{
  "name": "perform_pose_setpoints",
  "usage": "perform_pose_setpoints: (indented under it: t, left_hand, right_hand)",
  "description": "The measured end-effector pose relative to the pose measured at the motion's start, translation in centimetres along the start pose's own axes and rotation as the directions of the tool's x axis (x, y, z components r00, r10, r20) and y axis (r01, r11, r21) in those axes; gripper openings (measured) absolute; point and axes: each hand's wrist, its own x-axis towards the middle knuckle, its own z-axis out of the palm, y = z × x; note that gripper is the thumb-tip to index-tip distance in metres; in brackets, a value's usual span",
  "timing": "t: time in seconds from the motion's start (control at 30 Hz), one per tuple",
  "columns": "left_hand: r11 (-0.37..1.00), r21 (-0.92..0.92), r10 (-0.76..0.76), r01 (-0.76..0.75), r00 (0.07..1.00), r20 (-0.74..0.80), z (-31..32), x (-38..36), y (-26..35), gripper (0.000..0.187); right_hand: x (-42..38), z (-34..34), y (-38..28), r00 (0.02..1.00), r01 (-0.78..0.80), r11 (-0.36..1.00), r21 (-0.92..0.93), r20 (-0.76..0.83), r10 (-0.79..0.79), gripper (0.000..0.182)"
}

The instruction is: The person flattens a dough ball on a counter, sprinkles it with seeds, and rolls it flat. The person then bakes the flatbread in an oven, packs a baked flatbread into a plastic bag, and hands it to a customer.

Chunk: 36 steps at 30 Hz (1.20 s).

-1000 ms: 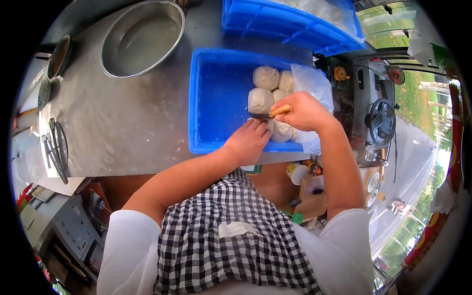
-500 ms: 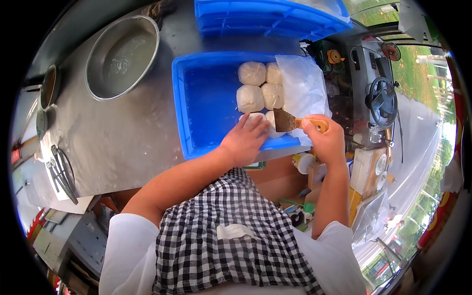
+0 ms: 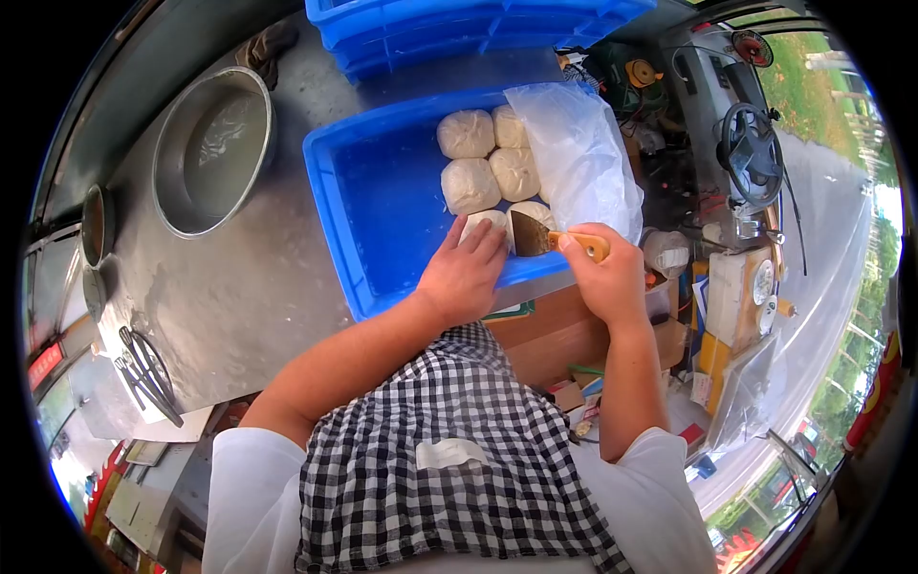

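Left hand (image 3: 466,277) palm-down at near edge of tray, fingers extended, slightly apart, laid over the front-left dough lump (image 3: 485,219); not closed around it as far as visible, underside hidden, can't tell about thumb. Right hand (image 3: 609,273) closed on wooden handle of scraper (image 3: 532,235), thumb along handle, metal blade pointing left over the front of the tray, just beside the left fingertips and in front of the neighbouring dough lump (image 3: 532,212); can't tell if blade touches dough. Both lumps sit inside blue tray (image 3: 382,182), front row, right of its middle. More dough lumps (image 3: 469,187) in rows behind them, close together. Clear plastic sheet (image 3: 579,163) covers right end of tray and hangs over its rim. Tray is on metal table (image 3: 258,306). Metal basin (image 3: 215,153) to the left, another blue crate (image 3: 478,29) behind, black utensils (image 3: 148,378) at far left
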Motion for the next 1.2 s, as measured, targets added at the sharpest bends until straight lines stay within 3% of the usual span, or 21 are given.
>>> perform_pose_setpoints:
  t: [0.67,0.87,1.07,1.2]
  left_hand:
    - [0.999,-0.042,-0.008,0.007,0.999,-0.04,-0.3,-0.2,-0.1,0.062]
    - [0.999,-0.052,0.001,-0.004,0.999,-0.046,-0.3,-0.2,-0.2,0.062]
    - [0.999,-0.041,0.007,-0.009,0.998,-0.061,-0.1,-0.1,-0.2,0.063]
    - [0.999,-0.042,0.006,-0.008,0.998,-0.064,-0.4,-0.1,-0.1,0.061]
  right_hand:
    - [0.4,2.4,0.7,0.978,0.162,0.976,-0.147,-0.106,-0.178,0.026]
    - [0.8,3.0,1.3,0.982,0.168,0.979,-0.116,-0.066,-0.176,0.025]
    - [2.1,1.7,3.4,0.999,0.026,0.992,0.122,0.025,-0.029,0.023]
    - [3.0,1.8,5.9,0.989,-0.134,0.93,0.342,0.103,0.105,0.024]
